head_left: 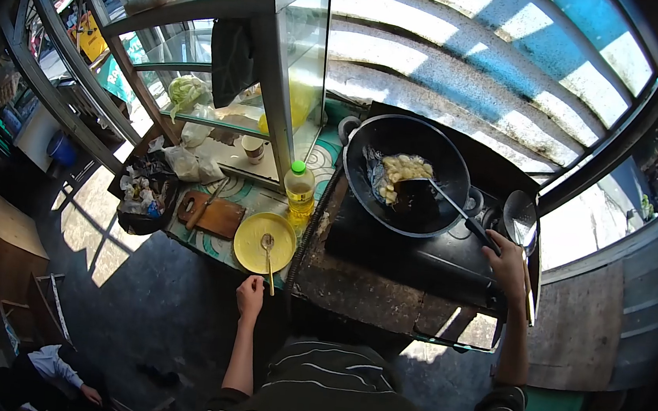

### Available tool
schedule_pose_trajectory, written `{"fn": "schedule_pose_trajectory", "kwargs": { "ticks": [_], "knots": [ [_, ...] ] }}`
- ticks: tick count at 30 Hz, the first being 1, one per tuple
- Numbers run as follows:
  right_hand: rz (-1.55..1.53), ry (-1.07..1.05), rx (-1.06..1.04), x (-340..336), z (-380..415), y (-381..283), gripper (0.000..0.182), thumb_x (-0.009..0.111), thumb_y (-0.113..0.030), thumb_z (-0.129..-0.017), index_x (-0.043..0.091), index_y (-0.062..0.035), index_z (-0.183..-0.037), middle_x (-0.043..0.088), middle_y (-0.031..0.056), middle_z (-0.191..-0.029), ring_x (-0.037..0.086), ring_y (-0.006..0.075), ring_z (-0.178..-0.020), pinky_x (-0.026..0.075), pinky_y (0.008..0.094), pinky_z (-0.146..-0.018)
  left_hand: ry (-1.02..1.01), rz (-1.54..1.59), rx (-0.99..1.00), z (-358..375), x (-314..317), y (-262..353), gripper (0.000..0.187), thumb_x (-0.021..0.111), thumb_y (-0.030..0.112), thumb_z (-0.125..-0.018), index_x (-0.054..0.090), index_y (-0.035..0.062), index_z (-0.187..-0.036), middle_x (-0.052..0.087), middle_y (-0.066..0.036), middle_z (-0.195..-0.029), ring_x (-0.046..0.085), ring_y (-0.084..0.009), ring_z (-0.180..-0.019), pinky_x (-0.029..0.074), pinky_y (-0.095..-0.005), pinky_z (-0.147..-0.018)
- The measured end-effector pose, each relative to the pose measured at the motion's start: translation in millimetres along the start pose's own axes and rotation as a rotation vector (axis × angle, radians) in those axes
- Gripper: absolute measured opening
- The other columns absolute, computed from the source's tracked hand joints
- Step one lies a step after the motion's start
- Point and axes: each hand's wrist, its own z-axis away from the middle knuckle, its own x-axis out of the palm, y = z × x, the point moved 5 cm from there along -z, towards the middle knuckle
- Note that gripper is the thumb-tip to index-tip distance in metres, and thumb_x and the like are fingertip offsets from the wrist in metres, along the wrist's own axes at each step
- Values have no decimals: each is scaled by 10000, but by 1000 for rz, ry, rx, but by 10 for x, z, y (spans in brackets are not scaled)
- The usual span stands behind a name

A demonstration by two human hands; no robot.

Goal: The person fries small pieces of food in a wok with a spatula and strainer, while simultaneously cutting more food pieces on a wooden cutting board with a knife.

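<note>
My right hand (508, 264) is closed around the dark handle of a spatula (456, 199). The spatula's blade lies in a black wok (358, 188) on the stove, against pale, yellowish food pieces (405, 169) in dark oil. My left hand (250, 297) hangs in a loose fist just in front of the table edge, with nothing visible in it. Beside its fingers, a spoon (268, 259) rests in a yellow plate (251, 234), its handle jutting over the rim. An oil bottle (299, 189) with a green cap stands behind the plate.
A skimmer (520, 212) lies right of the wok. Left of the plate are a cutting board (221, 217) with a knife (202, 205) and a black bag (141, 219). A glass display case (279, 66) rises behind. Another person (56, 365) is at lower left.
</note>
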Motion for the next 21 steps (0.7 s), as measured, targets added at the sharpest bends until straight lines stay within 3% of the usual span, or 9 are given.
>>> {"fn": "schedule_pose_trajectory", "kwargs": {
  "ticks": [2,5,6,8,11,14,16,18,21],
  "knots": [
    [-86,-33,55,-88,-126,155,366,628,-134,-734,586,-18,-1078,625,168,-1000,607,277,-923,446,325,-803,-1,-12,-9,-8,-19,-15,223,530,205,-854,605,-4,-845,616,-116,-688,614,-248,-644,463,-331,-579],
    [-360,-130,200,-207,-284,504,363,606,-152,-777,570,30,-1089,635,97,-832,596,137,-695,453,239,-629,19,23,2,-18,-44,-31,225,530,209,-856,606,-3,-843,617,-117,-692,613,-247,-644,463,-331,-582],
    [-480,-214,284,-216,-347,670,317,573,-175,-815,574,17,-1067,556,28,-686,496,62,-518,373,190,-437,18,21,-4,-14,-48,-47,226,531,211,-856,606,-1,-842,618,-117,-692,613,-247,-642,463,-332,-583],
    [-647,-287,365,-229,-408,812,265,532,-202,-846,575,-4,-1017,460,-14,-592,419,34,-439,269,174,-337,23,19,-14,-6,-73,-64,226,531,213,-857,606,1,-841,618,-118,-692,612,-247,-641,463,-332,-584],
    [-531,-268,526,-121,-449,947,226,508,-217,-861,585,-19,-938,427,-20,-576,413,47,-427,263,173,-315,41,26,-30,32,-107,-92,225,532,217,-857,606,5,-839,618,-115,-685,614,-246,-642,464,-332,-586],
    [-689,-378,692,303,-409,1035,218,502,-225,-866,544,-55,-996,419,-15,-589,409,50,-429,269,161,-317,49,21,-32,54,-106,-172,226,532,220,-858,608,8,-845,618,-111,-685,616,-244,-648,465,-330,-586],
    [-819,-403,729,665,-359,945,169,506,-227,-869,510,-82,-957,396,-20,-562,385,45,-423,255,157,-318,42,32,-67,74,-100,-212,224,534,221,-857,609,10,-846,619,-106,-684,618,-243,-653,465,-330,-586],
    [-1036,-555,741,848,-296,749,120,510,-217,-879,468,-108,-849,360,-34,-538,339,28,-408,211,150,-321,48,24,-70,62,-111,-214,222,534,219,-857,609,11,-847,618,-106,-684,618,-243,-653,465,-330,-586],
    [-1032,-490,718,764,-270,556,130,523,-213,-876,480,-96,-842,361,-44,-541,336,21,-410,199,151,-322,47,18,-69,27,-136,-180,217,533,215,-857,609,11,-847,617,-107,-683,619,-243,-656,464,-328,-587]
  ]
}}
